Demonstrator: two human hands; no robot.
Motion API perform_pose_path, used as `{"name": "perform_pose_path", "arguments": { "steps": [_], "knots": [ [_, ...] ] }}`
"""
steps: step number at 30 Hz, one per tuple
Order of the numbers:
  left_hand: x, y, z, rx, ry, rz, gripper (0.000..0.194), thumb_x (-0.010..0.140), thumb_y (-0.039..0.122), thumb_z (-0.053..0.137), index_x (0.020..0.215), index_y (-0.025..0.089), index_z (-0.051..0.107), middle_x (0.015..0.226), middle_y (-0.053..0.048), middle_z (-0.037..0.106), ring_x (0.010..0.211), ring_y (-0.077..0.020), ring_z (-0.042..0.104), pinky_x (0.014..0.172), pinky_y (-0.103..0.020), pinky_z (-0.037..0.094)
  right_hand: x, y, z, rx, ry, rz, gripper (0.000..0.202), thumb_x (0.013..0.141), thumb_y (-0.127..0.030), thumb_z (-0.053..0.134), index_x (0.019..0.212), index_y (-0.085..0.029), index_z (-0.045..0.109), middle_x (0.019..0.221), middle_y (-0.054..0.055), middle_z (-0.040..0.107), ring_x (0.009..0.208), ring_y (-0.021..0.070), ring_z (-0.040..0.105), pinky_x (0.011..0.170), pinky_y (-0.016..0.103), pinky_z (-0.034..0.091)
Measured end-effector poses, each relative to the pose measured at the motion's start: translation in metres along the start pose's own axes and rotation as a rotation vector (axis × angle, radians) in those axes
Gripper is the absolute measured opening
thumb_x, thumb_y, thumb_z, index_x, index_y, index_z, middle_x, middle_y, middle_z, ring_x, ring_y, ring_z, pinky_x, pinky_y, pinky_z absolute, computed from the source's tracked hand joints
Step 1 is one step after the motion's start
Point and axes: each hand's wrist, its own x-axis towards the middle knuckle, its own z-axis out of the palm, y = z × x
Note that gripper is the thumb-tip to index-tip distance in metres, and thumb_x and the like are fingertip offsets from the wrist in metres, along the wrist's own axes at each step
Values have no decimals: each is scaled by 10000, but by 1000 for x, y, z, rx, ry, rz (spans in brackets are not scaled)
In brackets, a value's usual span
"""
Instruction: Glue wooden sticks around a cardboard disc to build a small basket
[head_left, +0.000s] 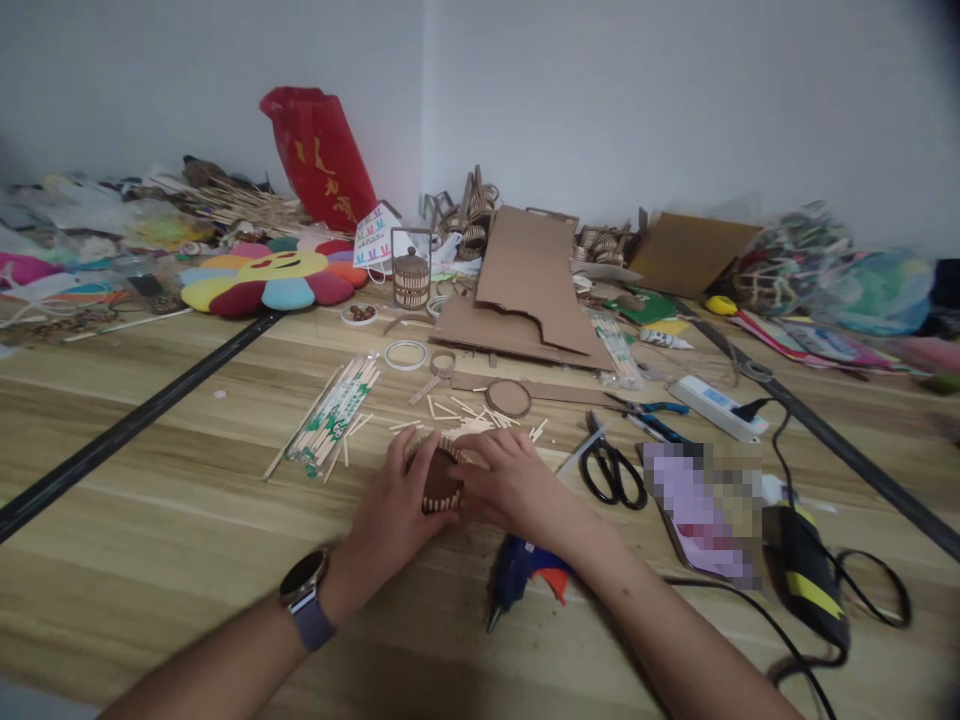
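A small round bucket [441,482] of cardboard with short pale sticks around its wall stands on the wooden table between my hands. My left hand [401,490] is curved around its left side, thumb at the near edge. On the right side, my right hand [501,475] grips it with bent fingers; its fingertips are partly hidden. Just beyond lie loose cut sticks [480,415] and a cardboard disc [508,397]. A blue glue gun [514,575] rests under my right forearm, nozzle towards me.
Black scissors [613,470], pliers [656,408] and a power strip [718,407] lie to the right, with a black cable running near my right arm. Bagged sticks [337,410] lie left. Cardboard sheets [525,280], a lidded bucket [411,280] and a flower cushion [281,275] are farther back.
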Motion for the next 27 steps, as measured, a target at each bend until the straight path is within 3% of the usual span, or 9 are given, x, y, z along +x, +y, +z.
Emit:
{"name": "perform_pose_path", "arguments": {
  "steps": [2,5,8,10,13,16,19,23,27],
  "knots": [
    [0,-1,-1,13,-3,-16,995,652,171,862,1468,309,311,1541,-160,301,1399,-402,410,1031,-596,488,-6,3,-17,67,68,59,364,892,-228,683,1254,-231,643,1318,133,589,1176,298,502,972,444,390],
    [0,0,-3,26,-16,-34,1017,627,176,890,1460,311,324,1552,-163,291,1391,-405,423,1033,-603,484,-26,12,-43,151,70,136,257,935,-201,593,1184,-205,656,1198,132,640,1114,283,554,942,422,431],
    [-1,2,-5,31,-4,-39,1046,606,215,915,1464,290,322,1560,-184,276,1405,-421,397,1041,-608,476,-53,19,-57,207,-186,229,122,946,-253,586,961,-194,691,951,92,683,932,258,619,823,360,463],
    [-1,4,-4,44,18,-30,1057,612,252,918,1474,274,307,1558,-199,270,1418,-433,369,1051,-612,463,-72,20,-56,261,-366,297,53,902,-250,651,908,-206,680,899,60,684,867,237,637,741,305,456],
    [-1,8,-2,85,64,13,1027,649,290,900,1479,265,296,1556,-206,267,1419,-441,357,1077,-620,427,-89,17,-44,333,-462,411,245,750,-122,758,947,-213,645,962,39,690,869,221,655,717,268,453],
    [2,11,0,126,92,54,1002,664,296,893,1472,249,302,1557,-216,257,1420,-451,347,1094,-617,405,-92,12,-30,366,-447,465,326,711,1,670,959,-206,627,1008,49,694,903,213,663,745,261,466],
    [3,13,0,156,86,56,1023,663,285,895,1478,243,278,1561,-224,232,1419,-452,351,1072,-593,441,-90,14,-24,393,-396,431,304,740,14,582,957,-196,618,1015,65,692,925,212,664,788,272,482],
    [3,13,0,182,81,54,1045,667,289,896,1487,257,249,1575,-220,216,1400,-442,393,1025,-567,496,-92,22,-26,513,-313,396,307,810,-39,521,1053,-206,607,1069,57,705,978,196,669,869,281,502],
    [4,13,2,195,82,44,1086,615,307,930,1474,234,269,1561,-242,239,1379,-457,421,1012,-575,505,-101,32,-24,574,-257,401,264,895,-194,510,1135,-203,620,1158,84,716,1045,224,680,935,340,526]
  ]
}}
